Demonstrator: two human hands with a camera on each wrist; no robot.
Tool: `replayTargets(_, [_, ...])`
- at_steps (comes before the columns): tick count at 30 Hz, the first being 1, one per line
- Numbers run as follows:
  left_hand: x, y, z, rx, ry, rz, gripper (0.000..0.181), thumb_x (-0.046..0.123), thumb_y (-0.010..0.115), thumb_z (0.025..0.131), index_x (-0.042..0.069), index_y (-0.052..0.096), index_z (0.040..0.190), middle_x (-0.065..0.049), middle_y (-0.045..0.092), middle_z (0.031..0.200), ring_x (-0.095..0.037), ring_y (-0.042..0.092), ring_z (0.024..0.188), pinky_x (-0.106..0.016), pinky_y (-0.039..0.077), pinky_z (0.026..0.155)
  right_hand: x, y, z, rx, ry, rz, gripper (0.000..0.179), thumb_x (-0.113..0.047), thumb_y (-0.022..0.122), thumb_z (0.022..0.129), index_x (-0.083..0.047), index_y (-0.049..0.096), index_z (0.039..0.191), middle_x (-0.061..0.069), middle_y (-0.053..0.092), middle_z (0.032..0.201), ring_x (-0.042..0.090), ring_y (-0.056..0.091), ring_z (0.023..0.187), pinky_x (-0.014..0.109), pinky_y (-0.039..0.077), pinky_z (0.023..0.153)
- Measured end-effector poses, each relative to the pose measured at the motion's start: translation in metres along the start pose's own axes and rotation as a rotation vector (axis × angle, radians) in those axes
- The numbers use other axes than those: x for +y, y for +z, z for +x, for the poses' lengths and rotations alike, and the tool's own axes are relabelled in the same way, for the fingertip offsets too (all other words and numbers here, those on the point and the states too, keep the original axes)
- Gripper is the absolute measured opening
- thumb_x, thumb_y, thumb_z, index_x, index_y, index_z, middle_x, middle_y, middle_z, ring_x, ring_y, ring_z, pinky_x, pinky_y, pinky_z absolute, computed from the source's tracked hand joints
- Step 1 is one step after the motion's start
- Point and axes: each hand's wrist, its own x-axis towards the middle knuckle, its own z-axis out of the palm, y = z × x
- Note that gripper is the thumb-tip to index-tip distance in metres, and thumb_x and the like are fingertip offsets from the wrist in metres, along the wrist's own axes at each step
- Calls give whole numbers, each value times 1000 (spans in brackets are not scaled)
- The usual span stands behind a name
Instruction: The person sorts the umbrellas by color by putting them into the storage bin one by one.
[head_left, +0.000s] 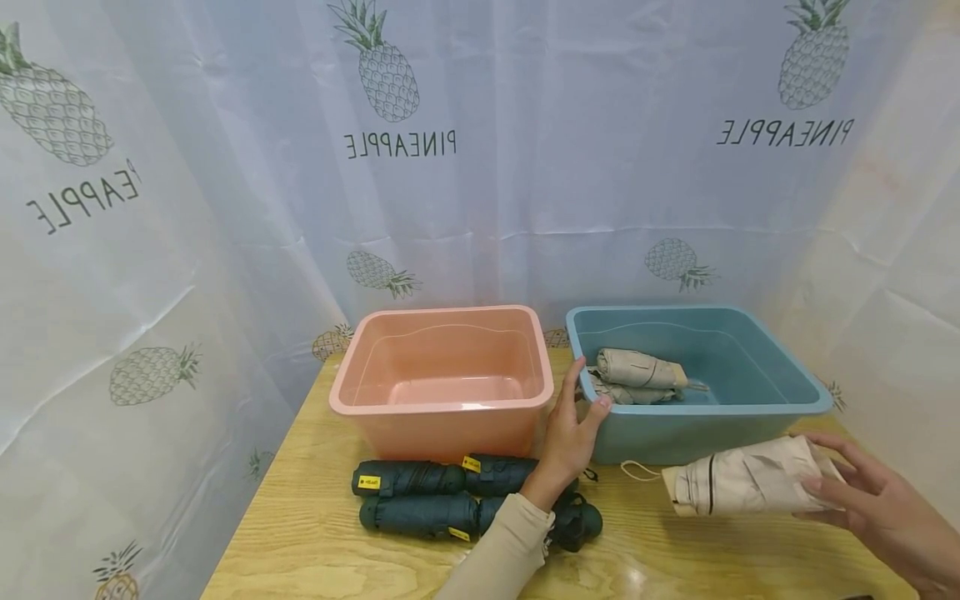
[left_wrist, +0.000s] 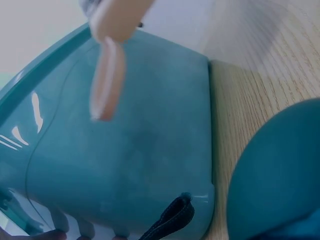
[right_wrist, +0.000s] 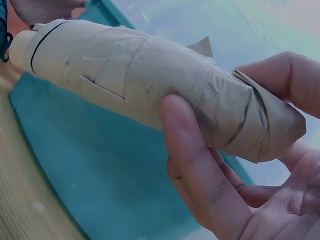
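My right hand (head_left: 873, 500) grips a beige folded umbrella (head_left: 750, 479) by one end, in front of the blue bin (head_left: 705, 433). Its other end, with a cord loop, points left. In the right wrist view, the thumb and fingers lie on opposite sides of the umbrella (right_wrist: 145, 75). My left hand (head_left: 567, 437) straddles the blue bin's front left corner, its fairly straight fingers along the left side and the thumb at the front rim. Inside that bin, beige folded umbrellas (head_left: 637, 369) lie at the left.
A pink bin (head_left: 442, 429) stands left of the blue one on the wooden table (head_left: 300, 517). Several dark green folded umbrellas (head_left: 420, 514) lie in front of it, some partly behind my left forearm. A pineapple-print curtain (head_left: 525, 192) hangs behind.
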Motion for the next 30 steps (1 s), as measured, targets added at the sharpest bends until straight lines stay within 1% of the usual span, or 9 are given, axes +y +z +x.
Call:
replayTargets(2, [0, 0, 0, 1, -1, 2, 65, 51, 50, 101, 51, 20, 159, 0, 38, 164, -27, 48, 141, -58, 45, 105, -3, 0, 2, -37, -44, 32, 59, 4, 33, 108, -36, 38, 150, -19, 59, 127, 13, 69, 102, 36, 60, 81])
replayTargets(5, [1, 0, 0, 7, -5, 6, 65, 52, 51, 101, 52, 21, 158, 1, 39, 163, -26, 49, 141, -57, 45, 106, -7, 0, 4, -60, -94, 54, 61, 7, 31, 107, -32, 36, 153, -16, 58, 128, 14, 69, 102, 34, 59, 81])
replayTargets(10, [0, 0, -1, 1, -10, 1, 64, 53, 50, 100, 53, 20, 158, 3, 38, 164, -24, 48, 142, -56, 44, 108, -14, 1, 9, -61, -132, 93, 60, 8, 30, 106, -32, 37, 150, -13, 61, 125, 15, 70, 101, 34, 60, 80])
replayTargets(14, [0, 0, -1, -6, -9, -7, 64, 54, 49, 100, 54, 20, 157, 5, 35, 165, -24, 46, 143, -56, 43, 110, -23, -1, 15, -78, -161, 115, 60, 9, 29, 106, -30, 35, 152, -12, 61, 129, 16, 70, 103, 34, 60, 82])
replayTargets(16, [0, -1, -1, -6, -6, -7, 64, 53, 49, 101, 54, 20, 157, 5, 34, 165, -24, 46, 144, -57, 43, 110, -28, -3, 17, -99, -173, 111, 61, 8, 27, 106, -28, 33, 155, -12, 56, 134, 15, 69, 106, 35, 60, 83])
replayTargets(21, [0, 0, 0, -2, 5, 7, 65, 53, 49, 101, 52, 19, 159, 2, 37, 165, -26, 48, 142, -57, 45, 107, -43, -7, 24, -169, -191, 82, 66, 6, 22, 107, -27, 18, 164, -14, 42, 145, 9, 63, 115, 34, 58, 86])
replayTargets(23, [0, 0, 0, 0, 6, 14, 65, 53, 49, 101, 51, 19, 159, 1, 39, 163, -25, 49, 140, -57, 46, 106, -49, -7, 27, -192, -198, 91, 67, 6, 20, 107, -27, 16, 165, -13, 42, 145, 9, 63, 117, 32, 58, 88])
replayTargets(26, [-1, 1, 0, 2, 2, 14, 65, 53, 48, 101, 52, 19, 158, 1, 40, 163, -23, 49, 140, -56, 46, 107, -56, -7, 31, -206, -213, 120, 66, 8, 19, 107, -27, 22, 163, -11, 46, 143, 11, 64, 115, 31, 58, 89])
replayTargets(30, [-1, 1, 1, -3, -10, 0, 64, 53, 49, 101, 54, 19, 157, 4, 38, 163, -21, 48, 141, -55, 44, 109, -67, -5, 38, -197, -238, 170, 64, 10, 20, 105, -24, 31, 158, -7, 52, 137, 14, 67, 110, 31, 58, 89])
